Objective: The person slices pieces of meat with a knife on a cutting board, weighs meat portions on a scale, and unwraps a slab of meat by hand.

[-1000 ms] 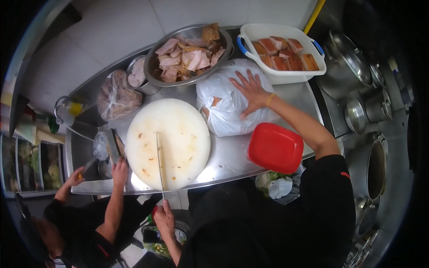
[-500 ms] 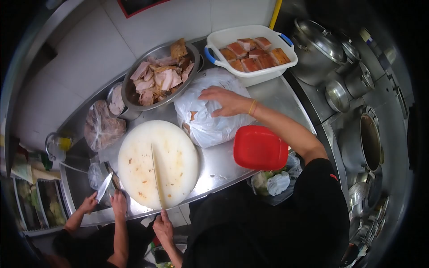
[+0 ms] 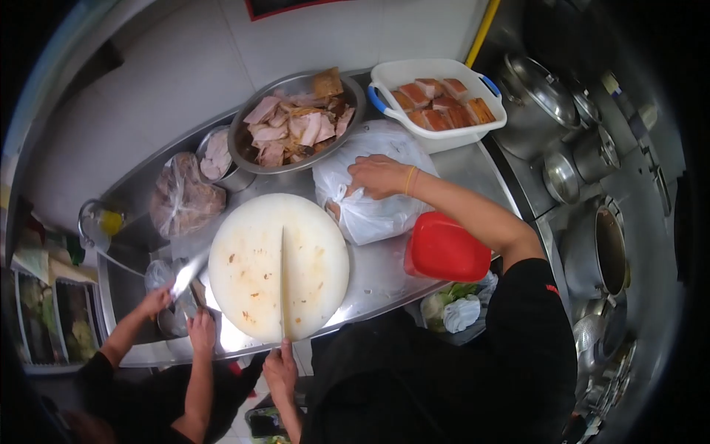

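Note:
My left hand (image 3: 279, 376) is closed round the handle of a long knife (image 3: 282, 259), whose blade reaches across a round white cutting board (image 3: 237, 296) marked with brown scraps. My right hand (image 3: 379, 177) grips the top of a white plastic bag (image 3: 370, 218), its fingers bunched in the plastic. A bit of something brown shows at the bag's left side; the rest of the contents are hidden. Beneath my right forearm, a red plastic container (image 3: 447, 248) sits tilted beside the bag.
Behind stand a metal bowl of meat pieces (image 3: 244, 144) and a white tub of browned meat blocks (image 3: 458, 135). A tied bag (image 3: 185, 196) lies left. At lower left, a co-worker's hand (image 3: 157, 300) holds another knife (image 3: 188, 275). Pots (image 3: 592, 244) line the right.
My right hand's fingers have gone from spread over the bag to closed on its plastic. The red container has tipped. The co-worker's knife has moved nearer the board. The view has shifted slightly.

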`<state>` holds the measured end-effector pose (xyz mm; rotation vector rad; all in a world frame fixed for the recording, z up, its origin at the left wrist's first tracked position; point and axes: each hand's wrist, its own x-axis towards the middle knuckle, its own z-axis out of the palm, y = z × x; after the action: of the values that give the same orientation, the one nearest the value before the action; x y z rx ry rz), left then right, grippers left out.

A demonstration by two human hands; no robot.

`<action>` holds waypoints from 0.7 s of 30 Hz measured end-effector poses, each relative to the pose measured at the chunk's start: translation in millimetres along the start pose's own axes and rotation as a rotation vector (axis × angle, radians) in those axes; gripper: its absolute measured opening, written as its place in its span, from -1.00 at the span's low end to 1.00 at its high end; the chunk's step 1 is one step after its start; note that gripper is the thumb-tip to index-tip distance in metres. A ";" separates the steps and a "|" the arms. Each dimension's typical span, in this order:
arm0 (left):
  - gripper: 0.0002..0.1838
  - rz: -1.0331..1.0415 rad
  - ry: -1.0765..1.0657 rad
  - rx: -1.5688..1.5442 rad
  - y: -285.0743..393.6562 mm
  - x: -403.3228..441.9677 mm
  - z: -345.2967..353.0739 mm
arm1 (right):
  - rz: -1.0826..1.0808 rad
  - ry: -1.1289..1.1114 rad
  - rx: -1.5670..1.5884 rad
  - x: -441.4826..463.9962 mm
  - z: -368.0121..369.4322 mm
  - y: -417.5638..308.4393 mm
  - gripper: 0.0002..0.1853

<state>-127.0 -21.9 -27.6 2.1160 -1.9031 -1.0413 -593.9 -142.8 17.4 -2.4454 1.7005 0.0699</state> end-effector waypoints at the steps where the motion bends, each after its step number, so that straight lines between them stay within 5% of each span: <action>1: -0.28 0.027 0.013 0.008 2.1 -0.6 -0.3 | -0.015 0.003 0.024 -2.9 -3.5 -0.6 -0.64; 5: -0.26 -0.127 -0.077 -0.062 2.1 1.9 -0.3 | -0.036 0.039 -0.015 -15.9 -8.1 1.2 -0.76; 14: -0.33 0.180 0.001 -0.077 25.3 -10.1 -31.8 | 0.149 -0.145 0.054 2.5 -54.2 44.0 -0.78; 20: -0.29 0.319 -0.002 0.124 68.7 17.5 -48.2 | -0.112 0.114 0.118 -0.4 -109.0 37.6 -0.83; 21: -0.28 0.325 0.002 0.163 73.7 20.4 -50.2 | -0.108 0.000 0.271 1.5 -94.3 38.6 -0.78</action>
<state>-161.6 -73.6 39.5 1.7895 -2.3001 -0.8414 -634.6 -172.3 106.1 -2.3280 1.4651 -0.1630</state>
